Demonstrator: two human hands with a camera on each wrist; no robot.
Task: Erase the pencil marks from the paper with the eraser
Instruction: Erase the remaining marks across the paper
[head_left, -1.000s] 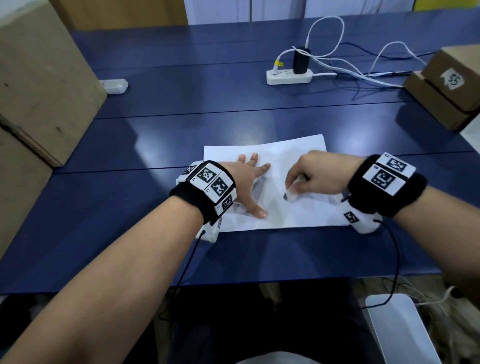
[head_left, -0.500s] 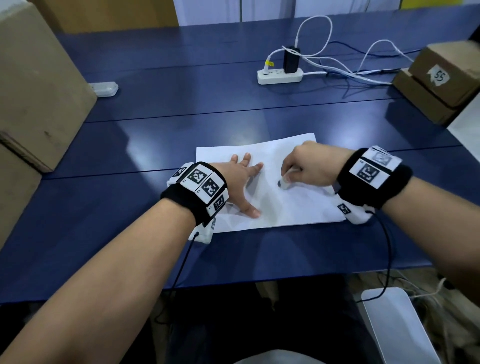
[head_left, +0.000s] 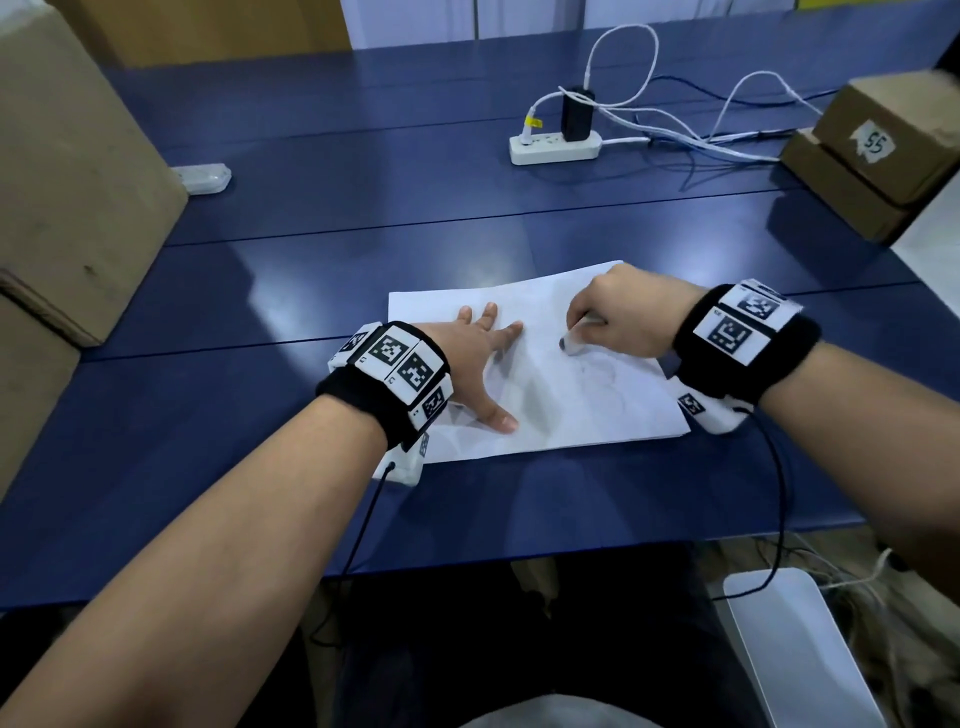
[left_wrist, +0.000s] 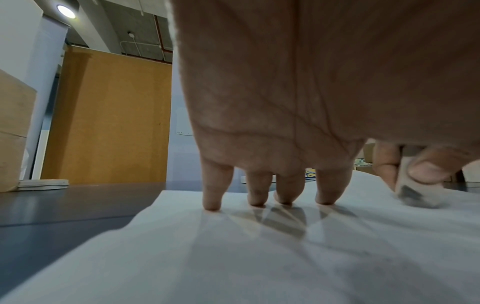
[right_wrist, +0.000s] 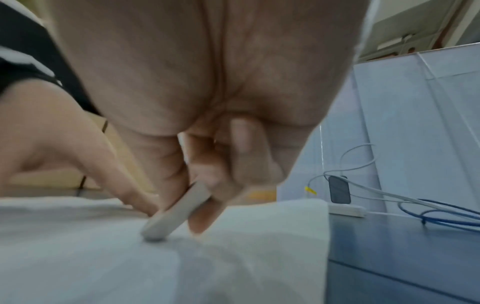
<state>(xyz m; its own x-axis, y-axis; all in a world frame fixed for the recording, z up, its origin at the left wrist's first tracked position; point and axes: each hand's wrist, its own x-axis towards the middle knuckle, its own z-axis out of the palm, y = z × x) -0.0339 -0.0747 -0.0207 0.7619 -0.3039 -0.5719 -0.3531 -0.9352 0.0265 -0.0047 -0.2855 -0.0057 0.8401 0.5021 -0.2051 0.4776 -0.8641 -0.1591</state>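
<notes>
White sheet of paper (head_left: 545, 410) lying flat on the blue surface (head_left: 363, 218), near edge. Left hand (head_left: 475, 358) spread, fingers (left_wrist: 215, 185) straight, pressing it down against sliding. Right hand (head_left: 623, 317) pinching small white smudged eraser (head_left: 571, 344), tip tilted onto faint pencil marks (head_left: 602, 374) for rubbing.

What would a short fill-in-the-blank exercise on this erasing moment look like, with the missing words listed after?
1. The right hand pinches the ____, its dirty tip on the paper.
2. The left hand presses the paper with ____ fingers.
3. The paper lies on a ____ table.
4. A black charger is plugged into the white ____.

Missing words: eraser; spread; blue; power strip
</notes>
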